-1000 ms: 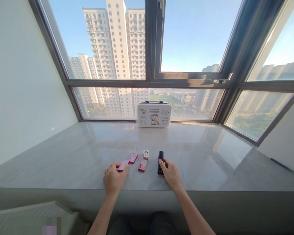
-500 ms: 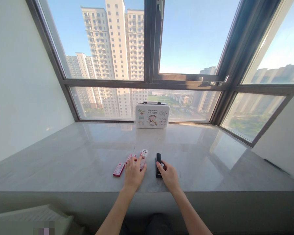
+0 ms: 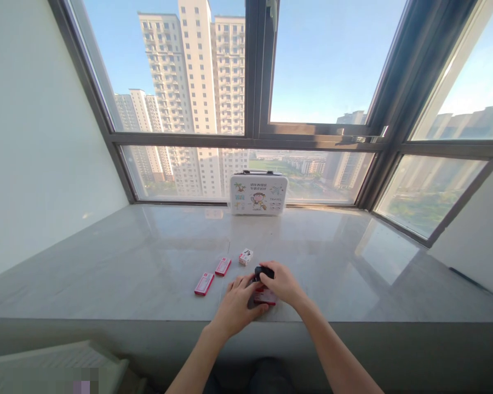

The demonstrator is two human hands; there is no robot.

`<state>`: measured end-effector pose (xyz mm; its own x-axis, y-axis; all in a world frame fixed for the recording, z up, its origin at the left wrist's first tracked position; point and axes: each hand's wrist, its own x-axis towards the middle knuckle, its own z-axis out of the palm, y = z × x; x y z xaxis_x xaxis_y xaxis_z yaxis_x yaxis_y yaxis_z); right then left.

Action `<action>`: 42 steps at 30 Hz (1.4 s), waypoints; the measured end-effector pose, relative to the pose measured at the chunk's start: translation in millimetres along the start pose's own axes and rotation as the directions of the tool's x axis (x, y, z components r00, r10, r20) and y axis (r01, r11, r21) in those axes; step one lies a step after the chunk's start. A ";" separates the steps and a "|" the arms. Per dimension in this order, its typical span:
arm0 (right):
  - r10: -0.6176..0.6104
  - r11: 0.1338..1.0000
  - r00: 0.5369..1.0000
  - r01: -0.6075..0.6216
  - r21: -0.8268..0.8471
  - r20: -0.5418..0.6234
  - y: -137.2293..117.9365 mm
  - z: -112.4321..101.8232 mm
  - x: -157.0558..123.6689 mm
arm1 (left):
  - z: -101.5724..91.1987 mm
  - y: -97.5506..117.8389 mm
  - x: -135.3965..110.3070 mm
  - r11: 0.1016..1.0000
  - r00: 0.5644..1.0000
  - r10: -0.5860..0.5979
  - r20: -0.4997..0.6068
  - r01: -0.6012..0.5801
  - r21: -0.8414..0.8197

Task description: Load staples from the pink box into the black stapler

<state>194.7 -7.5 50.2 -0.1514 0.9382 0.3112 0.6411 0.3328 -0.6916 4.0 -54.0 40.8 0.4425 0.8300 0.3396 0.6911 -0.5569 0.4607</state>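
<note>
My right hand [image 3: 282,282] is closed around a small black stapler [image 3: 264,272], which is turned sideways just above the sill. My left hand [image 3: 237,307] meets it from the left, fingertips at the stapler's near end. Its thumb and fingers grip a small red-and-white staple box [image 3: 265,296], partly covered by both hands. To the left lie two similar flat boxes, the nearer red-and-white box [image 3: 204,284] and the farther red-and-white box [image 3: 223,266]. A small white box with black marks [image 3: 246,256] sits just beyond my left hand.
A white carry case with cartoon prints [image 3: 259,195] stands against the window at the back of the grey stone sill [image 3: 156,257]. The sill's front edge runs below my hands. A pale slatted object [image 3: 57,361] is at the lower left.
My left hand has moved right, with the red-and-white box, up to my right hand. The stapler has swung from pointing away to lying sideways. The white box stays behind, uncovered.
</note>
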 end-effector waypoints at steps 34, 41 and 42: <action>0.368 0.926 0.930 -0.368 0.083 0.011 35.4 -13.0 -57.6 | -12.8 -24.5 -3.6 0.984 0.997 -0.067 -0.026 0.062 -0.165; 0.176 0.984 0.984 -0.175 0.029 -0.018 -6.6 7.6 -34.4 | -6.4 -25.1 -8.4 0.987 0.997 -0.071 -0.016 0.068 -0.144; 0.195 0.978 0.981 -0.195 0.080 0.004 -8.0 16.8 -30.4 | -5.7 -26.2 -8.0 0.988 0.998 -0.068 -0.013 0.065 -0.141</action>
<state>181.5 -37.0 35.3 -0.0260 0.9855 0.1679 0.5958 0.1501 -0.7890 -20.9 -46.2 30.7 0.3873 0.8653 0.3183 0.6311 -0.5005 0.5926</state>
